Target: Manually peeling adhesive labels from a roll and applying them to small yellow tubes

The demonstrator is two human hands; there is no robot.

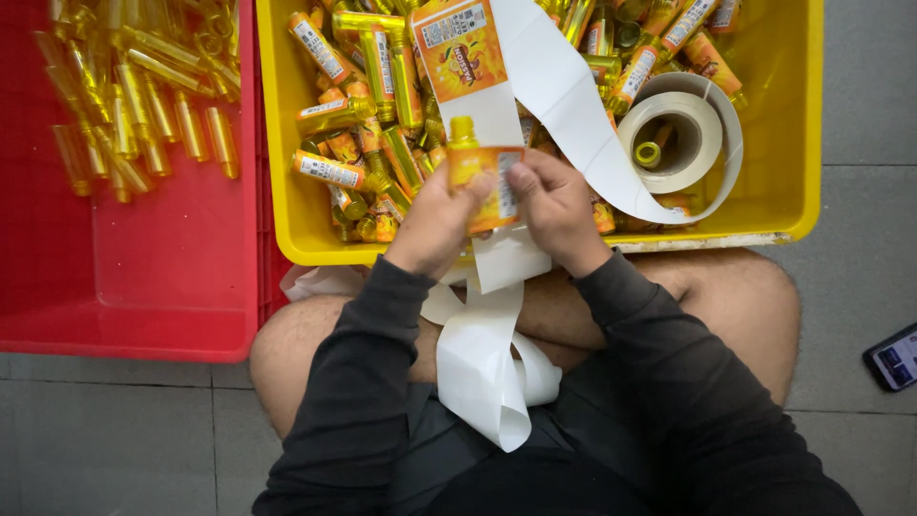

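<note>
Head view: the person is sitting cross-legged on a grey tiled floor, and both hands are working on one small yellow bottle (465, 143) held upright just above the near rim of the yellow crate (793, 115). The left hand (437, 222) is gripping the bottle's lower body from the left, fingers curled round it. The right hand (556, 205) is grasping it from the right, thumb pressing an orange label (497, 186) down onto the bottle's side. A label strip (564, 96) of white backing paper is running from the roll (690, 134), which is lying in the right part of the crate, over the pile of labelled bottles (363, 124); one more orange sticker (460, 48) is sitting on it above the held bottle. Spent backing paper (487, 373) is trailing down over the person's lap. To the left, a red crate (143, 287) is holding unlabelled bottles (134, 86) in its far corner. A phone (893, 356) is lying on the floor at the right.

The step in hand looks like smoothing the label round the bottle. The next move seems to call for wrapping the loose edge flat without creases while the left hand is steadying the bottle.
</note>
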